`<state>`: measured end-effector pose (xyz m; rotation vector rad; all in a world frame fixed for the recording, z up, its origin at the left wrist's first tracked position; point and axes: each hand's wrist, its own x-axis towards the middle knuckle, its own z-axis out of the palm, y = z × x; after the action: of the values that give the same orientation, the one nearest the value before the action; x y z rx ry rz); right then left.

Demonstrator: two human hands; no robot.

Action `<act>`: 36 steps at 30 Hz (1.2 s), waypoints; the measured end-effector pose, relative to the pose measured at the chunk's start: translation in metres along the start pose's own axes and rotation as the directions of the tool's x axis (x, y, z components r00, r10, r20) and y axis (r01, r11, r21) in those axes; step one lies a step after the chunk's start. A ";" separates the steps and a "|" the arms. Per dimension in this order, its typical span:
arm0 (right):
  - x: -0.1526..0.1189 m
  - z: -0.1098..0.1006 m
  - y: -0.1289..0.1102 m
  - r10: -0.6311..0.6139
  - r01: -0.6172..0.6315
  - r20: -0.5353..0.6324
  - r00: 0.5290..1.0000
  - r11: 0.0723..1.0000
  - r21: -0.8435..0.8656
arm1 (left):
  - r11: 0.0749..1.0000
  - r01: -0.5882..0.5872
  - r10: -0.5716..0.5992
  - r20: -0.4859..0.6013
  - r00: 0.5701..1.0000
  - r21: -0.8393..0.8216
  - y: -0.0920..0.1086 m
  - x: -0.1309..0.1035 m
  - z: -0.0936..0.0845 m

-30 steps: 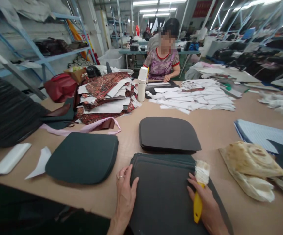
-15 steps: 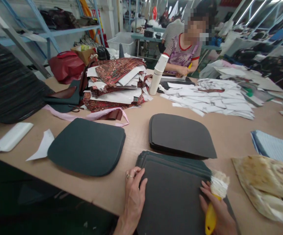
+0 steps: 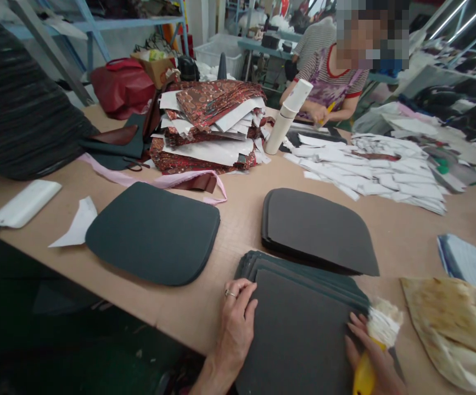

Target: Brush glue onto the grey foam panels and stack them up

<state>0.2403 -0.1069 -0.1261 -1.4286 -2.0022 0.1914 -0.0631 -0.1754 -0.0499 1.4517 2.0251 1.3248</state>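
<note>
A stack of dark grey sheets (image 3: 299, 329) with fanned, greenish back edges lies in front of me. At its left edge rests my left hand (image 3: 238, 323), fingers apart and fingertips on the top sheet; a ring shows on one finger. On the right edge, my right hand (image 3: 371, 356) touches the stack while holding a brush (image 3: 364, 376) with a yellow handle and pale, whitish bristles. Just behind is a second stack of rounded dark grey pieces (image 3: 315, 230). To the left lies a stack of rounded dark green pieces (image 3: 153, 233).
A stained cream cloth (image 3: 447, 323) lies right of the brush. Patterned red-brown sheets (image 3: 217, 120), a white cylinder (image 3: 289, 118) and many white strips (image 3: 381, 170) are farther back. A white device (image 3: 26, 203) sits left. Across the table, a person (image 3: 332, 82) holds something yellow.
The view has shifted, so most things appear farther right. Both hands stay at the stack's edges, with the brush still in my right hand.
</note>
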 end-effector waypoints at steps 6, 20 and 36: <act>0.001 -0.006 -0.005 -0.022 0.022 0.019 1.000 1.000 0.018 | 0.998 0.047 -0.046 0.047 0.998 -0.032 -0.003 -0.001 0.001; 0.004 -0.003 -0.009 0.092 -0.092 0.040 0.995 0.996 0.018 | 0.989 0.109 -0.126 0.176 0.976 0.101 0.001 0.016 -0.014; 0.013 -0.014 -0.041 0.025 -0.024 0.027 0.999 0.999 -0.048 | 0.924 -0.358 0.263 0.456 0.850 0.133 0.016 0.061 0.007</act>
<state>0.2142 -0.1147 -0.0902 -1.4882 -2.0249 0.1755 -0.0759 -0.1181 -0.0257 2.0352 1.7228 0.7945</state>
